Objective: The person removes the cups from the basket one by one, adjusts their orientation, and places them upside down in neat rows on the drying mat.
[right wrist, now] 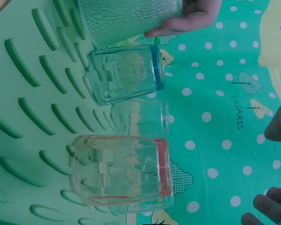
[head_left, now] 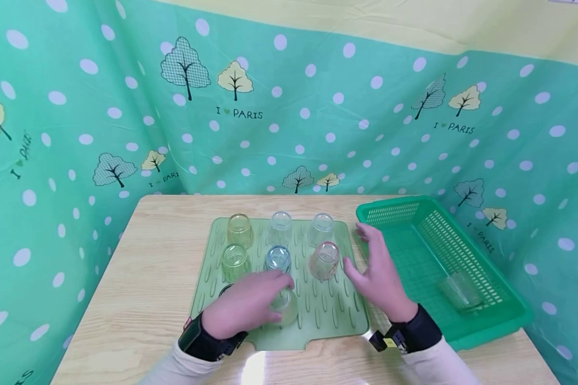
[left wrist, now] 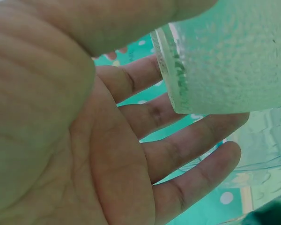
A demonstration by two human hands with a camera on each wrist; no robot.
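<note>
My left hand [head_left: 257, 299] grips a pale textured glass [head_left: 285, 306] standing upside down at the front of the green drying mat [head_left: 327, 315]. In the left wrist view my thumb and fingers [left wrist: 192, 140] lie around this glass [left wrist: 225, 56]. My right hand [head_left: 368, 262] hovers with fingers spread at the mat's right edge and holds nothing. It is nearest a red-rimmed glass [head_left: 325, 260], also in the right wrist view as the red-rimmed glass [right wrist: 122, 171]. A blue-rimmed glass [right wrist: 126, 75] stands just behind the held one [right wrist: 126, 18].
More upturned glasses stand on the mat: yellow [head_left: 240, 230], green [head_left: 234, 262], blue-rimmed [head_left: 278, 258] and two clear ones [head_left: 280, 227] [head_left: 321, 229]. A green slotted basket [head_left: 506, 315] at the right holds one glass [head_left: 459, 291] on its side. Dotted cloth walls surround the wooden table [head_left: 144, 289].
</note>
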